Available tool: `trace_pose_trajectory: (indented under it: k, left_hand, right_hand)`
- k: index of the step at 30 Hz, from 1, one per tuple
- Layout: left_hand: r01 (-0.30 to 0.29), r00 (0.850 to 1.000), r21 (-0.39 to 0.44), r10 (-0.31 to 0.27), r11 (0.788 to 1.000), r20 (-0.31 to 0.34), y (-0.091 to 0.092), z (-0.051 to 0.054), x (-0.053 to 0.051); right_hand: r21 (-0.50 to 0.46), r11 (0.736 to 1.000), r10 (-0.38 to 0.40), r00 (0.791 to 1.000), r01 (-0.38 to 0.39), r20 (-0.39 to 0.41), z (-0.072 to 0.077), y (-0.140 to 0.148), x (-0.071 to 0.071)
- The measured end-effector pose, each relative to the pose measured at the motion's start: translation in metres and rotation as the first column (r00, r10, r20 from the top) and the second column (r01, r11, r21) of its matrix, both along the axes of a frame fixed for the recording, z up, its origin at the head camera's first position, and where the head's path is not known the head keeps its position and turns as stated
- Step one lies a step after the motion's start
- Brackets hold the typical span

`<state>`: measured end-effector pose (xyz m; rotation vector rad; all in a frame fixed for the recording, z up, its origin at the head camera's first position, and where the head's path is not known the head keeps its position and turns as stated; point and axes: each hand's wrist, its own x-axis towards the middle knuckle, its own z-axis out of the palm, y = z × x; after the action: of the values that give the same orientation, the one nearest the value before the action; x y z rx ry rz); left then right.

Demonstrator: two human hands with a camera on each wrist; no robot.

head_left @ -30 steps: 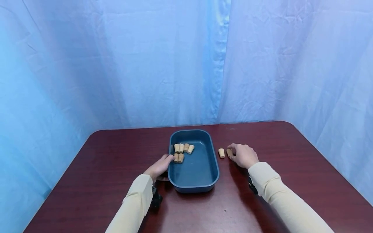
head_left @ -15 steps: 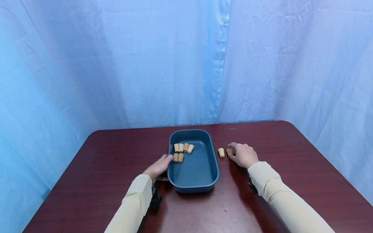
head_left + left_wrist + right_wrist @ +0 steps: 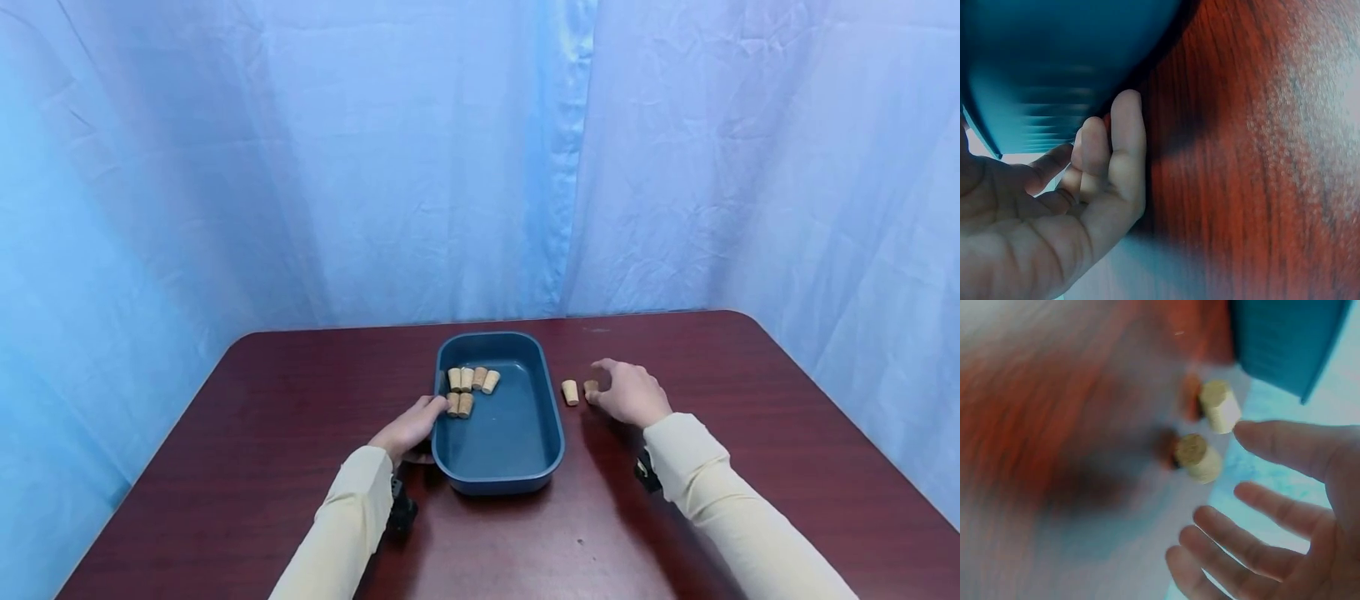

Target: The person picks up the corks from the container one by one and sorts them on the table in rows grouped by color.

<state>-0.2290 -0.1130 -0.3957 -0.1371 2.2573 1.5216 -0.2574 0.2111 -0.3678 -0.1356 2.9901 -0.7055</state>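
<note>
A deep blue rectangular tray (image 3: 498, 480) stands in the middle of the table in the head view. Several tapered cork stoppers (image 3: 467, 381) lie grouped along its left side. My left hand (image 3: 408, 427) grips that side, thumb over the rim; the left wrist view has the fingers (image 3: 1127, 125) against the outer wall, low by the table. Right of the tray stand a pale cork stopper (image 3: 570, 393) and a browner cork stopper (image 3: 591, 388). My right hand (image 3: 632, 397) is beside the browner one, fingers spread and holding nothing. In the right wrist view both corks are apart from the fingers (image 3: 1235, 540).
The dark red-brown table (image 3: 300, 400) has rounded far corners. A light blue curtain (image 3: 420, 167) hangs behind it and along both sides. Each wrist carries a black camera, such as the left wrist camera (image 3: 402, 510).
My right hand's fingers have spread away from the browner cork and the hand has shifted slightly right. Both corks stay where they were. The left hand and the tray have not moved.
</note>
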Motion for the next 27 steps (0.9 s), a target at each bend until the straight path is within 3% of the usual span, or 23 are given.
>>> trace_pose_trajectory:
  k: [6,13,27]
  left_hand:
    - [0.000,1.000,0.002,0.000,1.000,0.006,-0.001,0.000,0.000]
    - [-0.002,1.000,-0.003,0.002,1.000,0.011,0.001,0.001,0.000]
    - [-0.001,1.000,-0.002,0.001,1.000,0.013,0.003,0.003,0.002]
  right_hand:
    - [-0.141,0.988,0.048,0.996,-0.059,-0.079,0.016,-0.014,0.001]
    - [-0.256,0.960,0.088,0.992,-0.110,-0.095,0.033,-0.045,0.006]
    - [-0.262,0.951,0.153,0.986,-0.166,-0.068,0.049,-0.094,0.002]
